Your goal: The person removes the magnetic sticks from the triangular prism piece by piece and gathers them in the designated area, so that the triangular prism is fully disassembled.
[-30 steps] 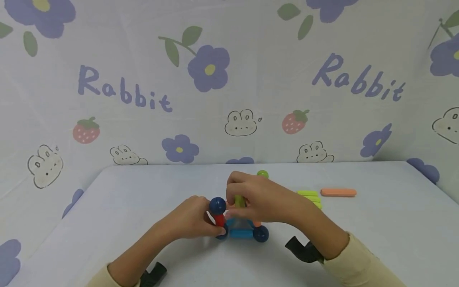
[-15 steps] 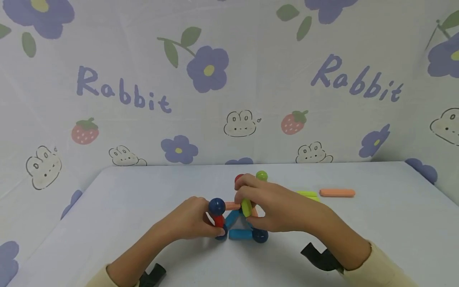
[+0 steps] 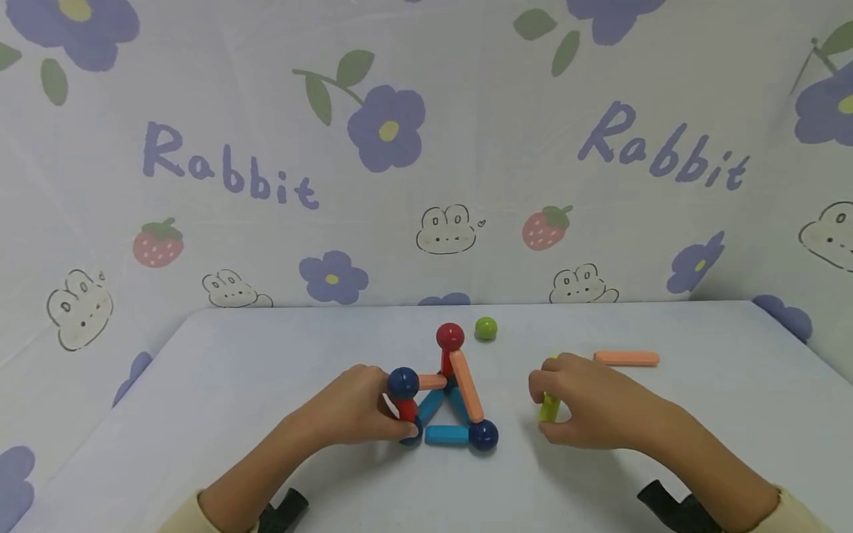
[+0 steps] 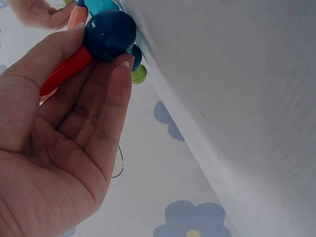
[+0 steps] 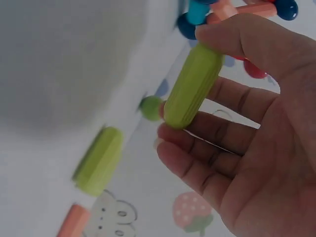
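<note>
A frame of sticks and balls stands at the table's middle in the head view. Blue sticks point(image 3: 448, 435) form its triangular base, with red uprights, orange sticks point(image 3: 466, 385), dark blue balls point(image 3: 483, 435) and a red ball point(image 3: 450, 337) on top. My left hand point(image 3: 360, 407) steadies its left corner, thumb and fingertips pinching a lower dark blue ball point(image 4: 109, 34) beside a red stick point(image 4: 66, 71). To the right of the frame, my right hand point(image 3: 596, 403) pinches a yellow-green stick point(image 5: 194, 89) between thumb and fingers, apart from the frame.
Behind the frame lies a loose green ball point(image 3: 486, 329). A loose orange stick point(image 3: 626, 359) rests at the back right of the white table point(image 3: 266, 340). Another yellow-green stick point(image 5: 101, 160) shows on the table in the right wrist view. A printed cloth point(image 3: 466, 148) hangs behind.
My right hand has moved right, from over the frame to beside it, carrying the yellow-green stick. The red top ball and an orange slanted stick are now uncovered. My left hand stays put.
</note>
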Demonstrator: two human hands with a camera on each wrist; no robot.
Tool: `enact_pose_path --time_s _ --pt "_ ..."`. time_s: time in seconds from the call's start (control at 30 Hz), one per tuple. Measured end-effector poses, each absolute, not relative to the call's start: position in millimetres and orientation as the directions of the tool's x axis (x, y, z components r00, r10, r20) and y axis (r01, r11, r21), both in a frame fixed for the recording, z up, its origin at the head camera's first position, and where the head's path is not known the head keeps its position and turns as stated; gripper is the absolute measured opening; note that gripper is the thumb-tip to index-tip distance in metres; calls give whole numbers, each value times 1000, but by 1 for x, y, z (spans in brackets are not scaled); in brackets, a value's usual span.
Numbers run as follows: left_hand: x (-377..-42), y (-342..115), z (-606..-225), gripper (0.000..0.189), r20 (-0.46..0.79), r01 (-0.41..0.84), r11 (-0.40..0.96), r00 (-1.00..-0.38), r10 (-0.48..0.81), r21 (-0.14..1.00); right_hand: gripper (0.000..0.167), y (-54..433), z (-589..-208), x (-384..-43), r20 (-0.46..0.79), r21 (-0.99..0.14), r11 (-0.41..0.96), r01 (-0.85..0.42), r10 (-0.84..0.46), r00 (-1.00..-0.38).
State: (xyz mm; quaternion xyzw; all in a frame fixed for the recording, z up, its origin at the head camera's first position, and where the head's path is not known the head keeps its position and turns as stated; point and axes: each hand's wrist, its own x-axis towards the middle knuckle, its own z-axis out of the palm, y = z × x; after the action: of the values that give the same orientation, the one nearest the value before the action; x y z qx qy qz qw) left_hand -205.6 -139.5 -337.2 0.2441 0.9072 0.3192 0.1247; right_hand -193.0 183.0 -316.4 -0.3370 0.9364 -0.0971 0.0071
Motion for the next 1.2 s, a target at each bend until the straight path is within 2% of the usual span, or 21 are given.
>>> enact_pose_path --time_s 0.17,0.3,0.47,0.63,0.8,1.0,1.2 --pt "-205 -140 -337 25 -73 361 677 -850 522 642 16 203 -330 -192 85 -159 768 -620 -615 -784" --pt "-204 -139 -335 28 -89 342 684 -855 511 645 12 212 -337 -194 73 -148 804 -575 -571 -817" --pt "-204 -138 -334 27 -102 327 687 -857 505 649 19 218 -342 -196 48 -162 832 -531 -531 -846" --pt "-204 -137 -334 24 -98 326 676 -855 509 661 19 224 -343 -198 9 -207 823 -530 -540 -842" --pt "-201 -135 -334 25 -87 337 664 -850 519 667 23 233 -341 -203 16 -199 809 -553 -562 -827" --pt "-200 -132 -335 26 -90 341 679 -853 514 650 23 237 -339 -204 13 -193 833 -518 -525 -851" --pt "-196 -129 -336 27 -105 338 666 -841 531 665 26 243 -342 -208 112 -144 820 -554 -543 -832"
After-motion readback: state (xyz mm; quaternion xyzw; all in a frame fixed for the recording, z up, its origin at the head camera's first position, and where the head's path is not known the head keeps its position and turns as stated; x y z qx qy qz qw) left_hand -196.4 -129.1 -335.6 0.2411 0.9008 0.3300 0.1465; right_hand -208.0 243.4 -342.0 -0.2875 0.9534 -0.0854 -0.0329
